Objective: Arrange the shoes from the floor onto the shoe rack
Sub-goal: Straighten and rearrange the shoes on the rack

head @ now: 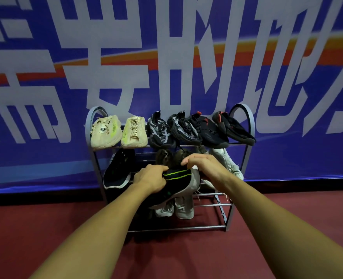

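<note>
A grey metal shoe rack (pixel 249 125) stands against the wall. Its top shelf carries a beige pair (pixel 106 133), a black-and-grey knit pair (pixel 162 131) and a black pair with red tabs (pixel 217 131). In front of the middle shelf I hold a black shoe with a green stripe and white sole (pixel 178 186). My left hand (pixel 150 178) grips its collar on the left, and my right hand (pixel 202 164) pinches its heel edge from above. A matching black shoe (pixel 118 170) leans on the middle shelf at the left, with a white shoe (pixel 229 164) at the right. Dark shoes behind my hands are partly hidden.
White shoes (pixel 178 208) stand on the lowest shelf under the held shoe. Bare bars (pixel 213 204) show on the right of the lower shelves. A blue banner (pixel 45 87) covers the wall behind. The floor (pixel 166 254) is dark red.
</note>
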The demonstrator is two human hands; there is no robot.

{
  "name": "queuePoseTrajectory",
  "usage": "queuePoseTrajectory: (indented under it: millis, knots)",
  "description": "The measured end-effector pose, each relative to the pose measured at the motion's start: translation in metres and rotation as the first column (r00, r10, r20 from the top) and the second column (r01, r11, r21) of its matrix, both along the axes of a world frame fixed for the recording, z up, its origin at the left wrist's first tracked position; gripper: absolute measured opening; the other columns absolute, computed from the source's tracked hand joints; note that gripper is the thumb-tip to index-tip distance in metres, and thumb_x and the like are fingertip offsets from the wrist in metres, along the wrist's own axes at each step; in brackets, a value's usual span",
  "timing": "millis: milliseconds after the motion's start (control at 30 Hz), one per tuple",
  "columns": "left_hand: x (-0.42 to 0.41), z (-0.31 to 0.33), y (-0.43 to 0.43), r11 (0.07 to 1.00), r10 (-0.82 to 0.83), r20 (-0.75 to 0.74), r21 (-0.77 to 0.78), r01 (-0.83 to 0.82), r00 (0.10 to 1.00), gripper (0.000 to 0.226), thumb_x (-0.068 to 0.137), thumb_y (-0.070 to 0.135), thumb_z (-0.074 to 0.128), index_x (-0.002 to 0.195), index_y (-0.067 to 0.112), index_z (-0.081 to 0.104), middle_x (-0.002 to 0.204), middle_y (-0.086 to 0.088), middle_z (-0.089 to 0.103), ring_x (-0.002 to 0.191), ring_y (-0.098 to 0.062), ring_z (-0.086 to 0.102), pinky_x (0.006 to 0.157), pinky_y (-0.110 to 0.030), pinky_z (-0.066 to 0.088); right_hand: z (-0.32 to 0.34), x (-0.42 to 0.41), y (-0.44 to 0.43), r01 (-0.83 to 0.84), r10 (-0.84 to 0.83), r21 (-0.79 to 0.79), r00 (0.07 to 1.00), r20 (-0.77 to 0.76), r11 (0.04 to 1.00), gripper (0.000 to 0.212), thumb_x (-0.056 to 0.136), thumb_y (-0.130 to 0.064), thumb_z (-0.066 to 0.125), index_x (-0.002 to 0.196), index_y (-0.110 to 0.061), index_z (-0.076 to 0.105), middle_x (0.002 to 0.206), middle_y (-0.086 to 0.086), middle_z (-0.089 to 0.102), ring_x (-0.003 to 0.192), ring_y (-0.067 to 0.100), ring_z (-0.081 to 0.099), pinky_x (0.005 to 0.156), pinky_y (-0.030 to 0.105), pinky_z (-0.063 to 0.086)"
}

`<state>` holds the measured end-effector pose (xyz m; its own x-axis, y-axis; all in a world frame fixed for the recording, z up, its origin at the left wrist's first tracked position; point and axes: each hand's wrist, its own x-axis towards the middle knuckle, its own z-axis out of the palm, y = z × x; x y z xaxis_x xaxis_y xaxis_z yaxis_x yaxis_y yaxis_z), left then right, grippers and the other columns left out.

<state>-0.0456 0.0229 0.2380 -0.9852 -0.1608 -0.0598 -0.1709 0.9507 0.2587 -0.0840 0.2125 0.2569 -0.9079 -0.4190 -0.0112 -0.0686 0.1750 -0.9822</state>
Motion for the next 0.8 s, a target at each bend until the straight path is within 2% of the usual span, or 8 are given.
queuePoseTrajectory:
  millis: [67, 167, 300, 400, 500, 600, 733, 800]
  knots:
    - [-0.002, -0.004, -0.007, 0.999, 0.039, 0.003, 0.014, -0.039, 0.999, 0.05, 0.089, 0.027, 0.051, 0.135, 0.048, 0.052, 0.133, -0.005, 0.06, 0.118, -0.033, 0.058, 0.091, -0.038, 0.049, -0.003, -0.003, 0.0, -0.004, 0.004, -0.001, 1.0, 0.01, 1.0, 0.023, 0.084, -0.013, 0.063, 0.099, -0.021, 0.079, 0.095, -0.005, 0.076, 0.081, 0.008, 0.064, 0.069, 0.023, 0.045]
    - [-0.005, -0.01, -0.015, 0.993, 0.098, 0.014, 0.07, -0.099, 0.995, 0.039, 0.092, 0.046, 0.051, 0.13, 0.044, 0.059, 0.127, -0.005, 0.064, 0.115, -0.033, 0.061, 0.094, -0.04, 0.05, -0.012, -0.011, -0.002, 0.061, -0.061, 0.033, 0.998, -0.007, 0.998, 0.025, 0.085, -0.036, 0.073, 0.109, -0.029, 0.073, 0.108, -0.006, 0.073, 0.083, 0.012, 0.061, 0.069, 0.028, 0.044]
    - [-0.006, -0.013, -0.017, 0.981, 0.161, 0.009, 0.106, -0.161, 0.987, 0.033, 0.09, 0.052, 0.053, 0.117, 0.041, 0.068, 0.121, -0.004, 0.066, 0.114, -0.033, 0.061, 0.1, -0.041, 0.047, -0.025, -0.022, -0.003, 0.18, -0.186, 0.087, 0.98, 0.064, 0.98, 0.043, 0.081, -0.055, 0.072, 0.099, -0.016, 0.071, 0.081, 0.003, 0.064, 0.065, 0.015, 0.053, 0.062, 0.03, 0.041]
    - [-0.008, -0.015, -0.021, 0.963, 0.222, -0.007, 0.157, -0.218, 0.975, 0.028, 0.087, 0.053, 0.056, 0.095, 0.032, 0.073, 0.109, -0.006, 0.069, 0.104, -0.033, 0.064, 0.086, -0.034, 0.051, -0.034, -0.024, 0.0, 0.086, -0.11, 0.149, 0.98, 0.164, 0.985, 0.058, 0.073, -0.065, 0.074, 0.101, -0.015, 0.071, 0.08, 0.002, 0.063, 0.064, 0.013, 0.056, 0.055, 0.026, 0.037]
    - [-0.012, -0.015, -0.026, 0.925, 0.29, -0.015, 0.26, -0.276, 0.957, 0.03, 0.084, 0.052, 0.059, 0.071, 0.027, 0.068, 0.097, -0.006, 0.071, 0.093, -0.031, 0.067, 0.08, -0.033, 0.054, -0.038, -0.021, -0.008, -0.061, 0.016, 0.261, 0.985, 0.171, 0.963, 0.053, 0.079, -0.053, 0.077, 0.107, -0.009, 0.068, 0.09, 0.006, 0.067, 0.07, 0.015, 0.058, 0.057, 0.024, 0.039]
    - [-0.017, -0.016, -0.026, 0.903, 0.304, 0.0, 0.32, -0.288, 0.953, 0.038, 0.082, 0.049, 0.062, 0.058, 0.02, 0.062, 0.088, -0.009, 0.073, 0.089, -0.031, 0.068, 0.079, -0.031, 0.053, -0.04, -0.02, -0.024, -0.093, 0.036, 0.273, 0.978, 0.206, 0.957, 0.032, 0.087, -0.038, 0.074, 0.099, -0.011, 0.062, 0.079, 0.007, 0.061, 0.062, 0.017, 0.055, 0.055, 0.026, 0.041]
    - [-0.016, -0.023, -0.023, 0.874, 0.263, 0.085, 0.402, -0.275, 0.961, 0.038, 0.081, 0.048, 0.066, 0.062, 0.015, 0.063, 0.063, -0.006, 0.064, 0.065, -0.026, 0.064, 0.059, -0.025, 0.046, -0.05, -0.029, -0.033, 0.019, -0.069, 0.342, 0.989, 0.134, 0.939, 0.024, 0.092, -0.028, 0.067, 0.083, -0.008, 0.056, 0.061, 0.008, 0.055, 0.046, 0.017, 0.049, 0.045, 0.025, 0.037]
    - [-0.014, -0.021, -0.023, 0.856, 0.22, 0.127, 0.451, -0.254, 0.967, 0.042, 0.082, 0.056, 0.064, 0.068, 0.016, 0.064, 0.064, -0.003, 0.062, 0.058, -0.022, 0.059, 0.056, -0.024, 0.042, -0.05, -0.033, -0.031, 0.062, -0.113, 0.339, 0.985, 0.133, 0.939, 0.03, 0.094, -0.027, 0.064, 0.074, -0.007, 0.054, 0.055, 0.007, 0.05, 0.036, 0.013, 0.042, 0.04, 0.021, 0.032]
